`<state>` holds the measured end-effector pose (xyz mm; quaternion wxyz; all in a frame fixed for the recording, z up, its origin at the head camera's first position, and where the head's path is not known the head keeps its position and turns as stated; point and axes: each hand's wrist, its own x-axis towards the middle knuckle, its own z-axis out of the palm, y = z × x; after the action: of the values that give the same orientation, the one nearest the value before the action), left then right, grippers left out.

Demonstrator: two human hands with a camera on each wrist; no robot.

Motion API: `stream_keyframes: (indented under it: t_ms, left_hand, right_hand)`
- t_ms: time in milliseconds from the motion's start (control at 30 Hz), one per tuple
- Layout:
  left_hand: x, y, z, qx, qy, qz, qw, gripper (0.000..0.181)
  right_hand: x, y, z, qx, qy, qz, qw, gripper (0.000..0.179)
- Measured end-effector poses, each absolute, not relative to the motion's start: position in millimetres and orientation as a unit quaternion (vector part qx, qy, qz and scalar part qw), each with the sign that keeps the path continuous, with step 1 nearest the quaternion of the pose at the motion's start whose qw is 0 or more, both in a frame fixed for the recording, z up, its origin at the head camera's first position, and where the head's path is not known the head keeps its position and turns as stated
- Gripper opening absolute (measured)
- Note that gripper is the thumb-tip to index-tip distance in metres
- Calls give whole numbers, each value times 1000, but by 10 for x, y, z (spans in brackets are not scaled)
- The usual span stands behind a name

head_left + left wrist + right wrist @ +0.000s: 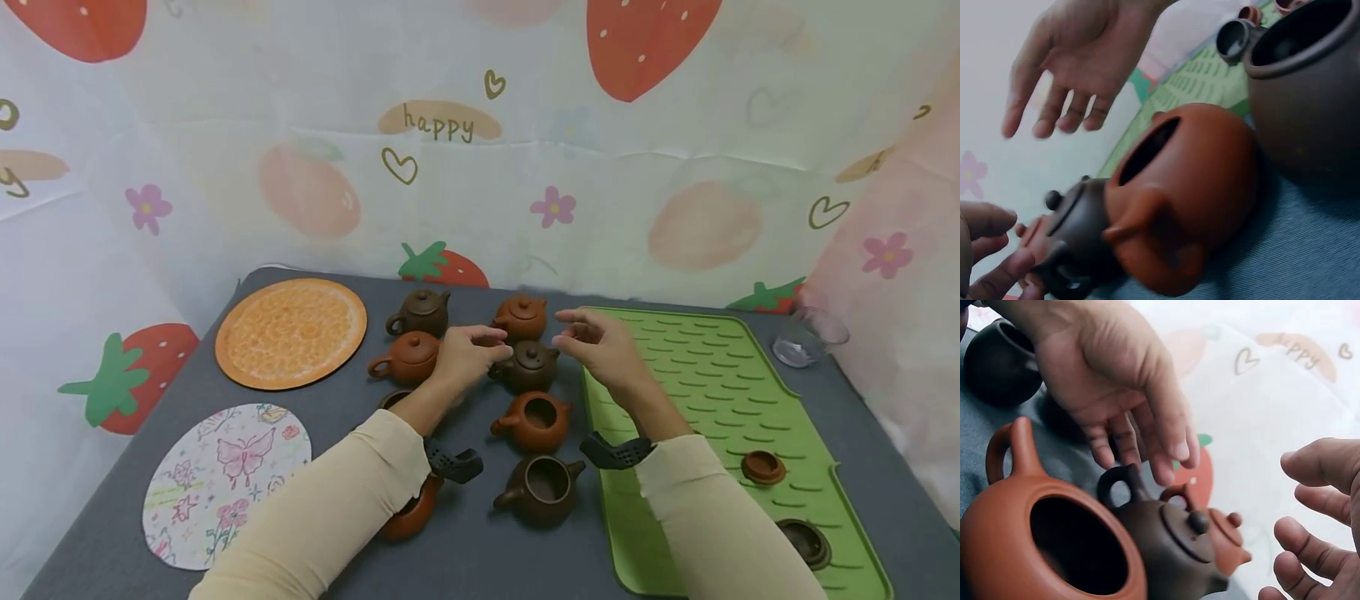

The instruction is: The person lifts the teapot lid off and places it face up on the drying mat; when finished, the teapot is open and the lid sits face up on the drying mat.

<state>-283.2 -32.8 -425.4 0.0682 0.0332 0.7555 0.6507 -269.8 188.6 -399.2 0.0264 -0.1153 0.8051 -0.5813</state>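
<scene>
A dark brown lidded teapot stands between my hands. My left hand hovers at its handle side, fingers loosely bent and holding nothing. On its spout side is my right hand, its fingers relaxed and apart, also holding nothing. In the right wrist view the dark teapot's lid sits in place. Behind it stands a reddish-brown lidded teapot. Nearer me are a lidless reddish-brown teapot and a lidless dark teapot.
Left of these, more teapots form another column, including a dark one and a reddish one; my left arm partly covers others. Two loose lids, one reddish, lie on the green mat. A clear glass and two round mats flank the scene.
</scene>
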Motion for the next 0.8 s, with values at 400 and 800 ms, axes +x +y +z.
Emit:
stream_keyframes:
  t_ms: [400, 800]
  left_hand:
    - [-2817, -246, -4389, -19, 797, 601, 55, 10]
    - [-2838, -245, -4391, -31, 822, 565, 60, 5]
  right_hand:
    - [-2794, 1735, -4143, -103, 819, -563, 37, 40]
    - [-2826, 1615, -4219, -91, 857, -506, 38, 27]
